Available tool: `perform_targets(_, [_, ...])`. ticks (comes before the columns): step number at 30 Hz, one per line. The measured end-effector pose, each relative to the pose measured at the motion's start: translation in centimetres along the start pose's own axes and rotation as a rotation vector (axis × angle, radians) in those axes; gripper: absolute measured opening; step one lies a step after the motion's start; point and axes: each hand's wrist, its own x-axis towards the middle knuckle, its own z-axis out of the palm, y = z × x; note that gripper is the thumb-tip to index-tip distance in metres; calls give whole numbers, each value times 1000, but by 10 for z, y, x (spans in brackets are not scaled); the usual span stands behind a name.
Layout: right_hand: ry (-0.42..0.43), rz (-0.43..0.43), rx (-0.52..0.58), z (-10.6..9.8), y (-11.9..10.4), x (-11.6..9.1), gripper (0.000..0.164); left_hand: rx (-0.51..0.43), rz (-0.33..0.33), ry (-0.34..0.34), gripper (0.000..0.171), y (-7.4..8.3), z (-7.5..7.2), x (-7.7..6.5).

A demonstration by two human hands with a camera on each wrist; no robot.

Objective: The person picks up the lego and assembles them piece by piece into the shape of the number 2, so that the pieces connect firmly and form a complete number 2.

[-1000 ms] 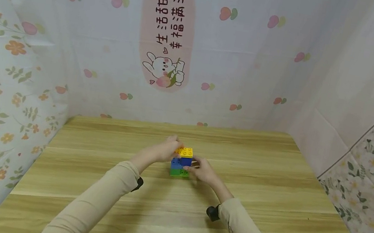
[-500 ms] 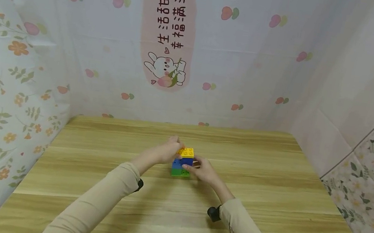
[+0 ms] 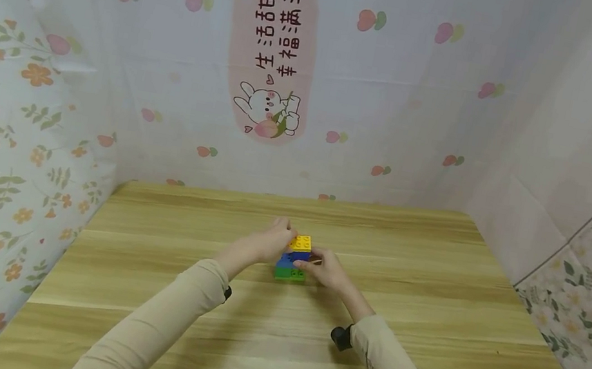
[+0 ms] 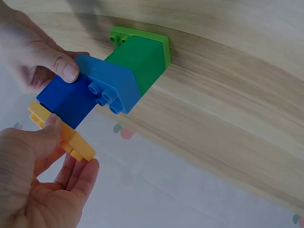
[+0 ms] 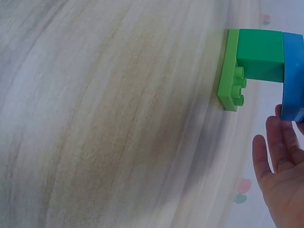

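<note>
A tower of toy building bricks stands on the table. Its base is a thin light green brick [image 5: 229, 71], and on that sits a green brick [image 4: 137, 59]. Above it a medium blue brick [image 4: 110, 80] juts out sideways, showing several bare studs. Over its far end comes a dark blue brick [image 4: 69, 99], topped by a thin yellow brick [image 3: 302, 243]. My left hand [image 4: 45, 175] pinches the yellow brick between thumb and fingers. With the thumb near the seam of the two blue bricks, my right hand [image 3: 329, 272] grips the tower from the right, its fingers partly hidden behind.
The wood-grain table [image 3: 268, 350] stretches around the tower. Behind it hangs a pale printed curtain [image 3: 391, 109] with a rabbit picture, and floral cloth [image 3: 11, 163] borders the left side. Black wrist cameras [image 3: 342, 337] stick out below the sleeves.
The head view shifts slightly, so the scene slides a little to the right. Both hands stay on the brick tower, with the left still at the yellow brick.
</note>
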Motion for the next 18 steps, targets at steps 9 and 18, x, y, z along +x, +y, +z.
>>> perform_targets(9, [-30, -19, 39, -2, 2, 1, 33, 121, 57, 9, 34, 0, 1, 0])
perform_targets(18, [-33, -40, 27, -1, -1, 3, 33, 28, 61, 35, 37, -7, 5, -1])
